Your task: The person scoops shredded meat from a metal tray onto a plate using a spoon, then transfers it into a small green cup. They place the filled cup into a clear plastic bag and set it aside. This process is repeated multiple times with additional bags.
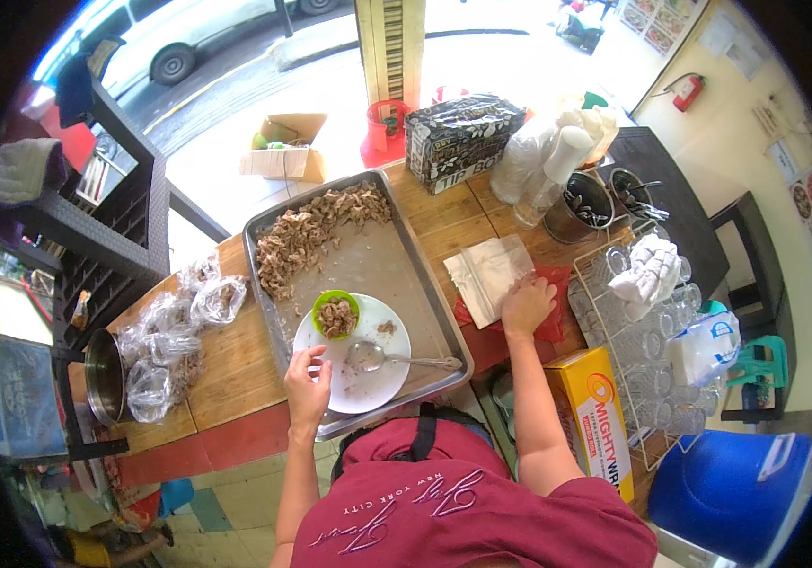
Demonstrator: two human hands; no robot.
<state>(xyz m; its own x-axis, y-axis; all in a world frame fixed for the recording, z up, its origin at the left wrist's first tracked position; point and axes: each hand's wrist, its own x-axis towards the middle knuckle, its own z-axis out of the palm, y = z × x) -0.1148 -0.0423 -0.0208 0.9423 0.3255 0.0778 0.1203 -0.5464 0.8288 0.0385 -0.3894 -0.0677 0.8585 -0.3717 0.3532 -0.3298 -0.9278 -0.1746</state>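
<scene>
My left hand (pixel 309 383) is at the left rim of a white plate (pixel 377 387), fingers curled and apart, with nothing visible in them. The plate lies in a large metal tray (pixel 406 284). A small green cup (pixel 316 321) full of chopped cooked meat and a metal spoon (pixel 370 357) are on the plate, with meat scraps beside them. More chopped meat (pixel 292 245) is heaped along the tray's far and left sides. My right hand (pixel 530 307) rests on a stack of clear plastic bags (pixel 487 273) and red plastic (pixel 555 284); its fingertips are partly hidden.
Tied plastic bags of meat (pixel 165 341) and a metal pan (pixel 104 376) occupy the table's left end. On the right are a yellow wrap box (pixel 594 419), a wire rack of glasses (pixel 654 341) and utensil pots (pixel 578 206). A tip box (pixel 459 142) stands behind.
</scene>
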